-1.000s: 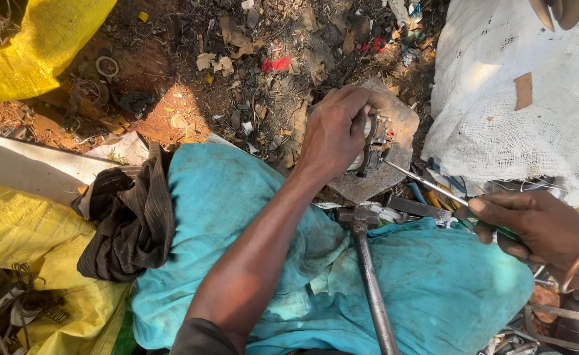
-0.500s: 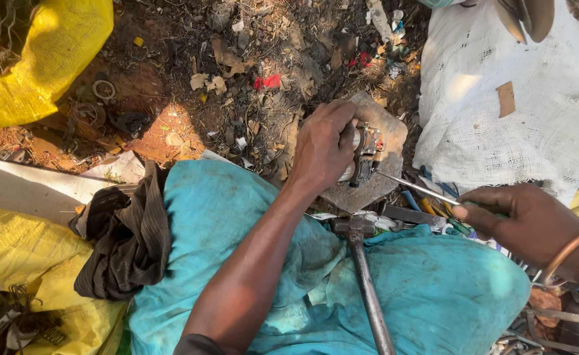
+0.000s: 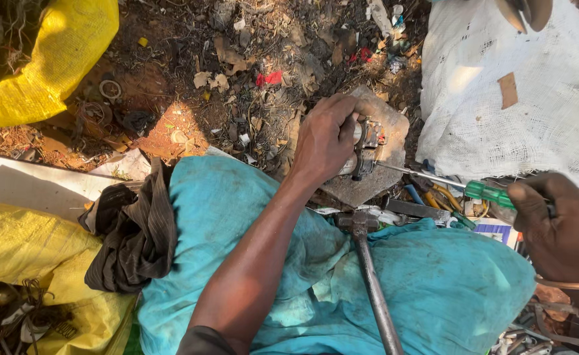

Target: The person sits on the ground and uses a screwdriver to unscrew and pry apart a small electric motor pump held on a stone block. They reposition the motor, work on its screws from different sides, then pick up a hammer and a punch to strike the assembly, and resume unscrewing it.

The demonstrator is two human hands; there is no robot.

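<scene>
On top of the flat grey stone slab (image 3: 375,181), my left hand (image 3: 325,141) clamps the small metal part (image 3: 366,148). Right hand (image 3: 559,227) grips the green-handled screwdriver (image 3: 493,194), shaft lying crosswise, tip pointing left at the part.

This is an outdoor scrap-sorting spot on bare ground, not a fitted workshop: the dirt (image 3: 191,125) is strewn with dry leaves, bits of plastic and rusty metal rings. Bulging yellow sacks (image 3: 59,52) and a white woven sack (image 3: 519,112) ring the work area, and a flat stone (image 3: 381,177) on the ground serves as the work surface. A hammer (image 3: 368,276), pliers and other hand tools lie loose beside it.
</scene>
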